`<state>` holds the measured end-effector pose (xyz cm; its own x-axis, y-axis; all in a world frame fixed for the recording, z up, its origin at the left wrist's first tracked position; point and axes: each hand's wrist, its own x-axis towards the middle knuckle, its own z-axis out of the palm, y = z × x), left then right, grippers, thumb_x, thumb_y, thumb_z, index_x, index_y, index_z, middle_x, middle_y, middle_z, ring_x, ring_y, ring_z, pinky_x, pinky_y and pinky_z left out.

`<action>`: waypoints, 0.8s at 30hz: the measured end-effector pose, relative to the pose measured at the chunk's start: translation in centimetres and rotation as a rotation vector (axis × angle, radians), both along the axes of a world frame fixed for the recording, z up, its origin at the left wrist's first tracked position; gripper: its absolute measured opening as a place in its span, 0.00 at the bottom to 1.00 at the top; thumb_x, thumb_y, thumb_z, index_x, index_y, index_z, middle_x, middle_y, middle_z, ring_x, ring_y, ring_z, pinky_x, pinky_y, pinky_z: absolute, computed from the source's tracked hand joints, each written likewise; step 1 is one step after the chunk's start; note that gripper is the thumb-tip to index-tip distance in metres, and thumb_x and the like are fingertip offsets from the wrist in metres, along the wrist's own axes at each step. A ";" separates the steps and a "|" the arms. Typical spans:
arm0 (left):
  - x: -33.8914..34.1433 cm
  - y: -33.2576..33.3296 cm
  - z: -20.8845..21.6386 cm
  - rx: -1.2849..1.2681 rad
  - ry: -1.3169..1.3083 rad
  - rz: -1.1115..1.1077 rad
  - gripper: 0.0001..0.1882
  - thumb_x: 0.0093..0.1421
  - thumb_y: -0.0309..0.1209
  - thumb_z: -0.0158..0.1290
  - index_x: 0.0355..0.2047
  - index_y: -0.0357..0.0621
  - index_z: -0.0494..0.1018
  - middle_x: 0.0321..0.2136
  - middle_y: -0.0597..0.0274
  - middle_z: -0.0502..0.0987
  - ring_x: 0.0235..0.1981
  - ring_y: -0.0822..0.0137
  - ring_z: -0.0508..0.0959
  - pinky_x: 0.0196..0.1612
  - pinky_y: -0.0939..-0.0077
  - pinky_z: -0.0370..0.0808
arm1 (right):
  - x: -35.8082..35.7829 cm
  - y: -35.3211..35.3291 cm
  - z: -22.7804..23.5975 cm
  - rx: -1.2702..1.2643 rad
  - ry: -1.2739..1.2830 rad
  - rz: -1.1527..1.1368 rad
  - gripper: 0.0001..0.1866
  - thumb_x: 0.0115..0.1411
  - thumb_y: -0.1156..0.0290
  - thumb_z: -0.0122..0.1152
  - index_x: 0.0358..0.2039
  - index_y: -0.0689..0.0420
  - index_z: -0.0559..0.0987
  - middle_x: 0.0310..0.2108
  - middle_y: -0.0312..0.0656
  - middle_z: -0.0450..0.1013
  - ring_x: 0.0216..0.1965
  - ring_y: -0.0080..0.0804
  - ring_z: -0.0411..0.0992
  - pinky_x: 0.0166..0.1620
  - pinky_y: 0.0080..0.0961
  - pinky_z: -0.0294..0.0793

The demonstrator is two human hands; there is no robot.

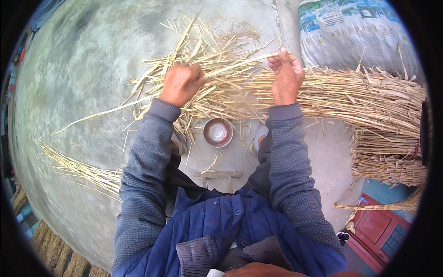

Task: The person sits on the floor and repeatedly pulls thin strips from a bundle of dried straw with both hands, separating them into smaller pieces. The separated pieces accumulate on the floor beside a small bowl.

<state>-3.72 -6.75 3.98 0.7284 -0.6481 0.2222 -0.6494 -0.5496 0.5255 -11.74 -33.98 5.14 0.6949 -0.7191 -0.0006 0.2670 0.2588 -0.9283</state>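
Note:
A long pale straw stalk [242,63] stretches between my hands over a heap of loose straw. My left hand [181,84] is closed in a fist around it, and a thin length trails from beneath that hand toward the lower left. Thumb and fingers of my right hand [287,76] pinch the stalk's right end. Under and around my left hand spreads the heap of straw pieces and husks [194,51]. A thick bundle of dry stalks [341,94] lies just beyond my right wrist, reaching to the right.
A metal bowl [206,132] sits between my feet, with a small wooden piece [219,174] nearer me. Pale thin stalks [87,171] lie at the left. A large white and blue sack [350,41] stands at the far right, and a red door [376,226] shows lower right.

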 end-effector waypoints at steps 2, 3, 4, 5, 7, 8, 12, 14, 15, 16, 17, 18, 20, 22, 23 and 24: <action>0.4 1.9 -0.1 0.152 0.087 0.015 0.11 0.53 0.34 0.67 0.26 0.42 0.77 0.22 0.54 0.78 0.27 0.52 0.78 0.31 0.60 0.73 | -0.8 -4.1 1.7 -0.003 -0.043 -0.135 0.16 0.63 0.62 0.70 0.37 0.60 0.75 0.31 0.43 0.80 0.30 0.26 0.79 0.37 0.22 0.80; 0.4 2.4 -0.3 0.113 0.069 0.002 0.12 0.52 0.37 0.66 0.24 0.43 0.76 0.20 0.53 0.78 0.26 0.51 0.79 0.30 0.58 0.73 | -1.1 -5.3 1.9 -0.011 -0.040 -0.239 0.16 0.63 0.62 0.69 0.37 0.61 0.75 0.32 0.44 0.80 0.31 0.26 0.79 0.37 0.22 0.80; 0.5 3.1 -0.5 0.145 0.105 0.031 0.13 0.51 0.39 0.65 0.22 0.44 0.76 0.19 0.53 0.78 0.26 0.49 0.79 0.30 0.56 0.74 | -1.1 -5.8 1.4 -0.041 -0.050 -0.159 0.16 0.63 0.62 0.69 0.38 0.61 0.75 0.33 0.44 0.80 0.32 0.26 0.80 0.37 0.22 0.80; 0.5 3.5 -0.8 0.100 0.020 0.011 0.13 0.51 0.39 0.65 0.22 0.44 0.76 0.19 0.53 0.77 0.25 0.49 0.79 0.30 0.56 0.74 | -1.0 -6.2 0.7 -0.060 -0.036 -0.135 0.16 0.64 0.62 0.69 0.39 0.61 0.75 0.34 0.45 0.80 0.32 0.26 0.80 0.38 0.21 0.80; 0.4 3.7 -1.8 0.049 -0.094 -0.005 0.13 0.52 0.39 0.64 0.22 0.45 0.75 0.19 0.53 0.77 0.25 0.49 0.78 0.30 0.56 0.74 | -0.6 -6.3 -1.1 -0.160 0.027 0.030 0.22 0.63 0.63 0.69 0.49 0.66 0.73 0.45 0.53 0.78 0.44 0.33 0.79 0.47 0.27 0.80; 0.4 3.9 -2.2 0.156 -0.159 -0.012 0.11 0.57 0.38 0.62 0.27 0.43 0.77 0.20 0.55 0.77 0.28 0.50 0.77 0.31 0.56 0.73 | -0.3 -6.1 -1.9 -0.337 0.184 -0.005 0.26 0.63 0.63 0.69 0.52 0.68 0.72 0.48 0.55 0.77 0.48 0.36 0.78 0.50 0.29 0.78; 0.7 5.3 -3.1 0.299 -0.330 0.012 0.09 0.56 0.36 0.58 0.25 0.46 0.73 0.18 0.57 0.75 0.24 0.52 0.76 0.29 0.57 0.73 | 0.5 -4.9 -3.7 -0.611 0.464 0.220 0.40 0.60 0.62 0.71 0.63 0.72 0.64 0.60 0.64 0.68 0.62 0.45 0.69 0.62 0.35 0.69; 1.1 6.7 -3.5 0.384 -0.371 0.086 0.08 0.56 0.34 0.57 0.25 0.45 0.73 0.18 0.58 0.75 0.25 0.52 0.77 0.30 0.57 0.74 | 0.6 -4.9 -4.1 -0.630 0.477 0.364 0.40 0.61 0.61 0.70 0.65 0.71 0.63 0.61 0.65 0.67 0.62 0.46 0.68 0.63 0.35 0.68; 1.4 8.1 -3.7 0.411 -0.405 0.098 0.07 0.56 0.34 0.57 0.26 0.45 0.73 0.18 0.58 0.75 0.26 0.53 0.78 0.31 0.57 0.74 | 0.5 -5.1 -4.3 -0.618 0.483 0.377 0.40 0.61 0.61 0.69 0.65 0.71 0.63 0.61 0.65 0.67 0.62 0.46 0.69 0.63 0.35 0.68; 1.7 9.6 -4.0 0.416 -0.438 0.100 0.07 0.55 0.33 0.57 0.26 0.45 0.73 0.18 0.58 0.75 0.27 0.53 0.79 0.31 0.57 0.75 | 0.4 -5.0 -4.6 -0.652 0.469 0.390 0.39 0.62 0.61 0.69 0.65 0.70 0.63 0.60 0.64 0.68 0.62 0.46 0.69 0.63 0.35 0.67; 1.9 11.7 -4.3 0.446 -0.426 0.104 0.07 0.55 0.34 0.58 0.27 0.45 0.74 0.18 0.58 0.76 0.27 0.54 0.79 0.32 0.57 0.75 | 0.4 -5.2 -4.9 -0.698 0.475 0.417 0.38 0.62 0.61 0.69 0.65 0.70 0.63 0.60 0.64 0.68 0.61 0.45 0.69 0.63 0.35 0.67; 1.8 13.9 -4.7 0.489 -0.416 0.143 0.09 0.56 0.36 0.59 0.27 0.45 0.74 0.20 0.58 0.77 0.28 0.53 0.79 0.32 0.56 0.75 | 0.4 -5.3 -5.2 -0.690 0.459 0.447 0.38 0.62 0.61 0.69 0.65 0.70 0.63 0.60 0.64 0.68 0.61 0.45 0.69 0.63 0.35 0.67; 1.1 19.3 -5.5 0.556 -0.373 0.181 0.12 0.57 0.40 0.60 0.28 0.45 0.74 0.21 0.58 0.79 0.29 0.52 0.79 0.32 0.56 0.75 | 0.5 -5.4 -6.1 -0.754 0.496 0.477 0.37 0.63 0.62 0.68 0.64 0.70 0.63 0.60 0.64 0.68 0.61 0.45 0.70 0.63 0.34 0.67; -1.1 25.0 -6.4 0.563 -0.308 0.267 0.13 0.57 0.41 0.61 0.28 0.45 0.75 0.21 0.58 0.80 0.29 0.51 0.79 0.32 0.56 0.76 | 0.4 -5.8 -7.1 -0.790 0.520 0.512 0.37 0.63 0.63 0.67 0.64 0.71 0.63 0.59 0.64 0.69 0.61 0.44 0.70 0.63 0.34 0.68; -2.5 27.8 -6.9 0.650 -0.272 0.302 0.13 0.57 0.41 0.61 0.27 0.46 0.75 0.21 0.58 0.80 0.30 0.52 0.79 0.31 0.56 0.76 | 0.4 -6.0 -7.6 -0.805 0.529 0.533 0.36 0.64 0.63 0.67 0.64 0.71 0.63 0.59 0.64 0.69 0.61 0.44 0.70 0.63 0.34 0.68; -3.9 30.6 -7.2 0.736 -0.237 0.341 0.13 0.56 0.41 0.62 0.26 0.46 0.75 0.21 0.58 0.80 0.30 0.52 0.79 0.31 0.55 0.76 | 0.3 -6.2 -8.0 -0.760 0.528 0.564 0.36 0.64 0.63 0.67 0.64 0.71 0.63 0.58 0.64 0.69 0.61 0.44 0.70 0.63 0.34 0.68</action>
